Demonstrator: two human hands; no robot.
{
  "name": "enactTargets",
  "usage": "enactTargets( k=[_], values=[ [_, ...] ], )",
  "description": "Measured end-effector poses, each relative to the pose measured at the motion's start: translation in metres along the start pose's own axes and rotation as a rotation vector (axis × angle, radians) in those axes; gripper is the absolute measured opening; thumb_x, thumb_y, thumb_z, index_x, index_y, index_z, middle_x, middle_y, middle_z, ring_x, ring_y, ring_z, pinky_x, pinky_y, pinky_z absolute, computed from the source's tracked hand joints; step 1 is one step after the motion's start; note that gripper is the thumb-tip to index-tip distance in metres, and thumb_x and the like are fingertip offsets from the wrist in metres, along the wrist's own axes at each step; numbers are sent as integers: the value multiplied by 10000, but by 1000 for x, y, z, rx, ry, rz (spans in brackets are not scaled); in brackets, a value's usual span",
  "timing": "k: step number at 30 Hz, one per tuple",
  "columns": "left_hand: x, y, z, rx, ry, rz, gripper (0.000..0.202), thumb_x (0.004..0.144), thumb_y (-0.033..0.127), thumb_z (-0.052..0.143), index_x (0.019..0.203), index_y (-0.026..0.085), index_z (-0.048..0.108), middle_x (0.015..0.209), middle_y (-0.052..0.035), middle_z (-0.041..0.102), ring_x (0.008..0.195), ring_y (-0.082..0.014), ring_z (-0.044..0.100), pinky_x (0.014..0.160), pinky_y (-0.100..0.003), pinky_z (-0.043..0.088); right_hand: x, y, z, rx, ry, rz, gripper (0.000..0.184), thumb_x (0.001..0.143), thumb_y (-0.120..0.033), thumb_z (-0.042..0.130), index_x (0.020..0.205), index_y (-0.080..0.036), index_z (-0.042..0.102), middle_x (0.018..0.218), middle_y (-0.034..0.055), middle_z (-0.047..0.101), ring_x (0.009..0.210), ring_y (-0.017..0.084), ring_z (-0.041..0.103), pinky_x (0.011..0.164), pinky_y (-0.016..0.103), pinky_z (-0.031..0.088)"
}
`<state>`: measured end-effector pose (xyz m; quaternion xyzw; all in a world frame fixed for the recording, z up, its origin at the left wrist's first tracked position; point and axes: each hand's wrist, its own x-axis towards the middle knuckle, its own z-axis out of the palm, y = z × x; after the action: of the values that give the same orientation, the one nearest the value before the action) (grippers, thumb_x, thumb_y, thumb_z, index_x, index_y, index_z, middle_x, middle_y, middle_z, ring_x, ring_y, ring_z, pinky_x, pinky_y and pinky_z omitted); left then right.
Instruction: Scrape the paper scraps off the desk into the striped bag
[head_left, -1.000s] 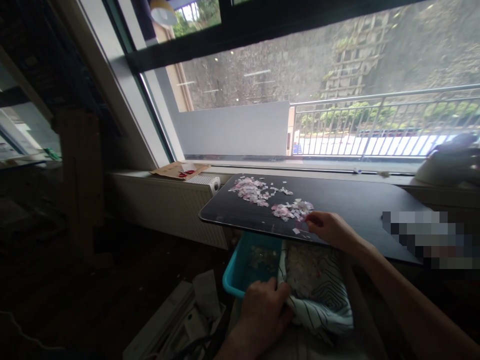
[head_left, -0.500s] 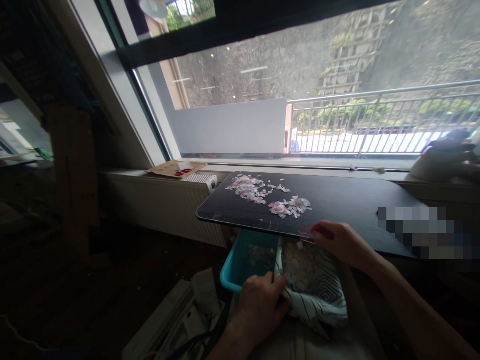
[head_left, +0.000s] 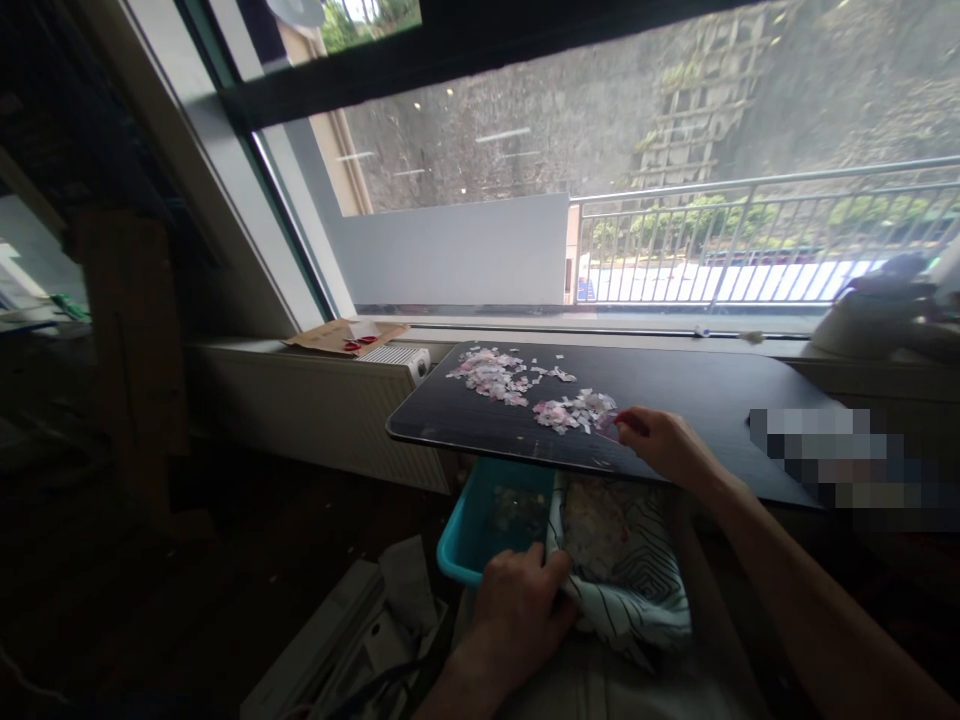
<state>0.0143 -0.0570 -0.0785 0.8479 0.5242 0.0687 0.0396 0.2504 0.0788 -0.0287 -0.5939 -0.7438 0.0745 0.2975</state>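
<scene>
My right hand (head_left: pixel 651 437) is closed on a thin, see-through piece with a red part (head_left: pixel 606 428); its exact kind is unclear. It is over the dark tabletop, at the right side of a small pile of pale pink and white scraps (head_left: pixel 574 411). A larger pile of similar scraps (head_left: pixel 491 375) lies farther left. Below the table edge, my left hand (head_left: pixel 521 605) is closed on the rim of a white cloth bag with dark lines (head_left: pixel 634 605). Many pale scraps (head_left: pixel 598 525) lie inside the bag. Beside it stands a teal bin (head_left: pixel 454 550) with some small pieces at its bottom.
The dark table (head_left: pixel 675 385) stands against the window sill. A radiator (head_left: pixel 360 400) is to its left, with brown paper and red-handled scissors (head_left: pixel 360 343) on the ledge. White boxes (head_left: pixel 322 630) lie on the floor at lower left. A blurred patch covers the table's right end.
My right hand has moved up and slightly left, from above the cloth bag at the table edge to the nearer scrap pile. My left hand keeps its grip on the bag.
</scene>
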Motion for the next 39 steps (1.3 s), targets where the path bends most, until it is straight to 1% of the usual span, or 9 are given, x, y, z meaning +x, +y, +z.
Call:
enactTargets(
  k=[5, 11, 17, 19, 24, 28, 33, 37, 39],
  values=[
    [-1, -1, 1, -4, 12, -11, 127, 805, 299, 562, 915, 239, 543, 841, -8, 584, 744, -209, 560, 648, -300, 396, 11, -6, 13, -7, -1, -44, 305, 800, -378, 454, 891, -206, 688, 681, 30, 662, 624, 165, 585, 574, 246, 382],
    [-1, 0, -2, 9, -1, 20, 157, 815, 330, 558, 938, 233, 543, 854, -16, 587, 752, -215, 566, 653, -310, 409, 5, -13, 22, 26, 3, -49, 299, 799, -372, 463, 928, -211, 681, 726, 26, 678, 635, 162, 589, 587, 248, 387],
    [-1, 1, 0, 14, 2, 20, 163, 821, 330, 552, 951, 232, 539, 847, -18, 589, 745, -213, 569, 655, -312, 418, 9, -29, 28, 38, -27, -86, 319, 818, -392, 446, 939, -218, 685, 713, 31, 672, 650, 167, 595, 581, 247, 388],
    [-1, 1, -1, 13, 5, 20, 157, 818, 331, 556, 938, 231, 539, 842, -17, 588, 746, -212, 569, 659, -311, 420, 11, -33, 29, 3, 1, -83, 318, 817, -379, 447, 950, -218, 687, 730, 38, 679, 664, 174, 601, 591, 254, 391],
    [-2, 2, -4, 3, -6, 18, 154, 814, 322, 563, 934, 227, 540, 842, -17, 586, 742, -208, 571, 653, -306, 424, 11, -33, 27, 92, -81, -127, 325, 828, -398, 443, 925, -211, 690, 719, 33, 682, 632, 159, 593, 555, 240, 389],
    [-3, 3, -5, 1, -6, 27, 158, 813, 323, 566, 934, 224, 542, 835, -18, 587, 734, -210, 573, 644, -308, 427, 11, -32, 30, 70, -21, -94, 315, 818, -388, 463, 950, -217, 692, 759, 37, 700, 657, 167, 604, 581, 250, 402],
    [-2, 3, -4, 12, 8, 20, 153, 813, 324, 565, 931, 228, 548, 832, -16, 591, 735, -216, 576, 645, -314, 431, 13, -33, 33, 68, -72, -113, 318, 828, -398, 459, 962, -229, 693, 744, 25, 692, 646, 162, 603, 563, 240, 388],
    [-2, 2, -4, 22, 2, 25, 159, 807, 328, 569, 930, 228, 549, 833, -19, 592, 734, -221, 577, 640, -319, 433, 14, -33, 29, -53, -18, -82, 341, 841, -419, 444, 1010, -246, 685, 788, 40, 703, 705, 187, 618, 579, 254, 376],
    [-2, 2, -3, 25, 8, 21, 154, 805, 325, 572, 924, 231, 547, 831, -18, 591, 733, -221, 577, 640, -319, 434, 14, -34, 27, -94, -42, -101, 333, 844, -418, 439, 988, -252, 689, 755, 38, 694, 689, 185, 612, 569, 253, 368]
  ],
)
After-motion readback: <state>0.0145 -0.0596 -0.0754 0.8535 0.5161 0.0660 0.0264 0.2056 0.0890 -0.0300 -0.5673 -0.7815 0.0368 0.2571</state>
